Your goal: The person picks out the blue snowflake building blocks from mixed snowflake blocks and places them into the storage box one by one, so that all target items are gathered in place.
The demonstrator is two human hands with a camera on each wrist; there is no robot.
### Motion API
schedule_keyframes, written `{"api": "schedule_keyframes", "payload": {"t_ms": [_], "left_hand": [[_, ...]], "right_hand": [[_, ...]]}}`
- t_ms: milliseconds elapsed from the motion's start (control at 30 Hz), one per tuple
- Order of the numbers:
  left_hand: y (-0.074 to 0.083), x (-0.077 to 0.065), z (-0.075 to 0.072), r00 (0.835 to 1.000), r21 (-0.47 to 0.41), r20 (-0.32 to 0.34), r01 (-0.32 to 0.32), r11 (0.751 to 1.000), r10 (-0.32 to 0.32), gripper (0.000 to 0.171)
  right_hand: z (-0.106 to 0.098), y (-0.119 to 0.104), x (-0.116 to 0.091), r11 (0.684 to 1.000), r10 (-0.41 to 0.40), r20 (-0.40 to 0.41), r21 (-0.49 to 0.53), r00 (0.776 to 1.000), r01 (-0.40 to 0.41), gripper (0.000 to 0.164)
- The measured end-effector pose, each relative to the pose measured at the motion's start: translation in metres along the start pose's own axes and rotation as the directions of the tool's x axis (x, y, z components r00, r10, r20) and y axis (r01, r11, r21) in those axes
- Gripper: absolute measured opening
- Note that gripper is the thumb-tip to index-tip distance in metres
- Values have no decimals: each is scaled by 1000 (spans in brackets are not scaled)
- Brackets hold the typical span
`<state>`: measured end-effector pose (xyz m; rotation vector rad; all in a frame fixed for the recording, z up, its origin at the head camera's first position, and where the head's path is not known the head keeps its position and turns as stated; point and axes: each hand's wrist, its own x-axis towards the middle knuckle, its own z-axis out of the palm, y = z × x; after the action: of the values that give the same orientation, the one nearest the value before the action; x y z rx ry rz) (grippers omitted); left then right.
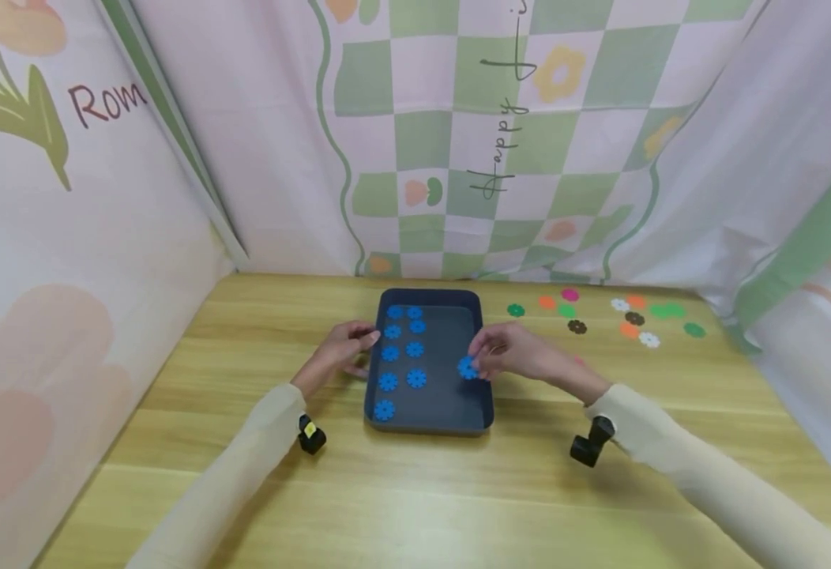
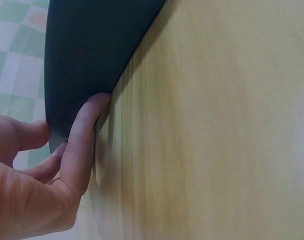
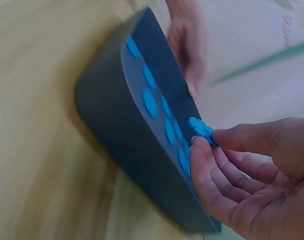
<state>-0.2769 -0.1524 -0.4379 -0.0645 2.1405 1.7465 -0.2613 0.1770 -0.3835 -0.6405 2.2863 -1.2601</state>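
Observation:
A dark grey rectangular tray (image 1: pixel 444 411) lies on the wooden table. Inside it, flat blue snowflake discs (image 1: pixel 416 378) form two columns along the left side. My left hand (image 1: pixel 344 345) grips the tray's left wall, thumb at the rim and fingers (image 2: pixel 79 145) against the outside. Over the tray's right side, my right hand (image 1: pixel 511 352) pinches another blue snowflake disc (image 3: pixel 202 129) between thumb and fingertips. That disc is held above the tray floor, near the right rim. The right wrist view shows several discs in the tray partly hidden by its wall.
Loose snowflake discs in green, orange, white, brown and magenta lie at the table's back right, among them a white disc (image 1: pixel 648 340) and a dark green disc (image 1: pixel 694 330). A patterned curtain (image 1: pixel 423 142) hangs behind the table (image 1: pixel 415 506), with fabric at both sides.

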Motion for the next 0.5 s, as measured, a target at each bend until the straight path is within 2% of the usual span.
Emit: {"api": "schedule_keyframes", "payload": {"t_ms": [133, 300, 500], "left_hand": [[-1, 1, 1, 1000, 9, -3, 0, 1000, 0, 49], [-1, 0, 1, 1000, 19, -3, 1, 1000, -1, 50], [1, -1, 1, 1000, 13, -7, 4, 1000, -4, 49]], "right_hand": [[22, -5, 12, 1000, -9, 72, 11, 997, 9, 10], [45, -7, 20, 999, 13, 164, 35, 986, -19, 8], [60, -9, 26, 997, 37, 182, 62, 983, -49, 5]]}}
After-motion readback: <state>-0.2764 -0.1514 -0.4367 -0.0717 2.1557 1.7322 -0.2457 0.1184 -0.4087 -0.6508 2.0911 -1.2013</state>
